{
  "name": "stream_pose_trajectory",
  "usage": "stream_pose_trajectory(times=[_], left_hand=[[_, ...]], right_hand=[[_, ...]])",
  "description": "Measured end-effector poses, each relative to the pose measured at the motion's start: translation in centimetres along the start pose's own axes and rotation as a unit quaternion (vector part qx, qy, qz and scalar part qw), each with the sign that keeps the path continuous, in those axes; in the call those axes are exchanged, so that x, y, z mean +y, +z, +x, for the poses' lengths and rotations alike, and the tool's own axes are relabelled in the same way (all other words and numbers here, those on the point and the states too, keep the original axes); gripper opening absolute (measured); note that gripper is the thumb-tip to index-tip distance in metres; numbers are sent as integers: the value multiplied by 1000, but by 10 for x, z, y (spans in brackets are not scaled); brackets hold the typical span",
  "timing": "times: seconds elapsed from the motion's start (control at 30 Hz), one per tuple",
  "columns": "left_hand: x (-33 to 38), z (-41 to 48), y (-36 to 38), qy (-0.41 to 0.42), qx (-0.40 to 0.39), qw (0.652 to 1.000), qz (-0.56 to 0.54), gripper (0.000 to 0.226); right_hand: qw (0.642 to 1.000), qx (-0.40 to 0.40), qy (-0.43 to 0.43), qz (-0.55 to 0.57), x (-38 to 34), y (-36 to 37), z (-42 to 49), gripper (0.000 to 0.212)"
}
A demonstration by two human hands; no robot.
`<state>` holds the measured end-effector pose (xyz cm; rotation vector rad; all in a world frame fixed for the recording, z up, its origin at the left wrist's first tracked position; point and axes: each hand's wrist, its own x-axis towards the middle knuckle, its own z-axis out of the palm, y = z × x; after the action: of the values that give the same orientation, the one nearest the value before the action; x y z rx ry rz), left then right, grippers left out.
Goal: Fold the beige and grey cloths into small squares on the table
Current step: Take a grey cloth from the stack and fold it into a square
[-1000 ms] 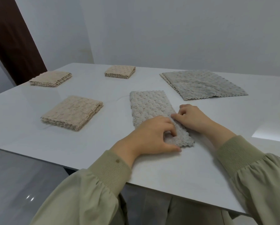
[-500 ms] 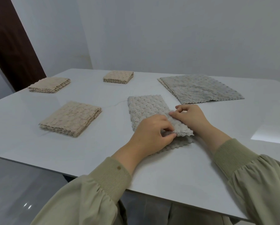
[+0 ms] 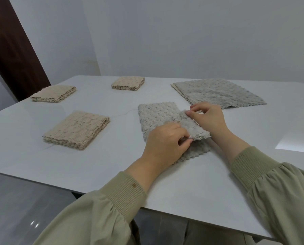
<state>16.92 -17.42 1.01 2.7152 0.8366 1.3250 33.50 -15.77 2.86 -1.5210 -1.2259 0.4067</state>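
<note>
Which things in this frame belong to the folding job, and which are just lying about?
Job:
grey cloth, pinched by left hand and right hand
flat stack
near beige pile
left beige pile
far beige pile
table

Not the job:
door
wall

Plain indoor room, possibly a home: bare pale walls (image 3: 183, 32), dark wooden door (image 3: 11, 55), glossy grey floor (image 3: 15, 209), one white surface (image 3: 77, 165).
</note>
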Motion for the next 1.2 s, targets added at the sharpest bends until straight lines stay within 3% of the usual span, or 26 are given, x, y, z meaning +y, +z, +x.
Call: stream_pose_trajectory(times=[0.3, 0.5, 0.57, 0.87, 1.03, 1.2], left_hand=[[0, -2, 4, -22, -124, 992, 25, 15], [2, -3, -2, -21, -207, 978, 20, 47], [1, -4, -4, -24, -222, 975, 16, 44], [-17, -1, -23, -49, -244, 965, -88, 22], [-50, -3, -42, -90, -246, 965, -32, 16], [-57, -14, -48, -109, -210, 970, -46, 19]], right_hand=[[989, -68, 33, -123, 16, 2, 2, 21], [982, -76, -1, -174, 18, 2, 1, 17], [982, -66, -10, -178, 17, 1, -1, 17], [995, -19, -41, -93, 14, -6, -4, 13], [988, -114, -41, -100, 16, -4, -6, 21], [958, -179, -75, -209, 14, 5, -8, 20]])
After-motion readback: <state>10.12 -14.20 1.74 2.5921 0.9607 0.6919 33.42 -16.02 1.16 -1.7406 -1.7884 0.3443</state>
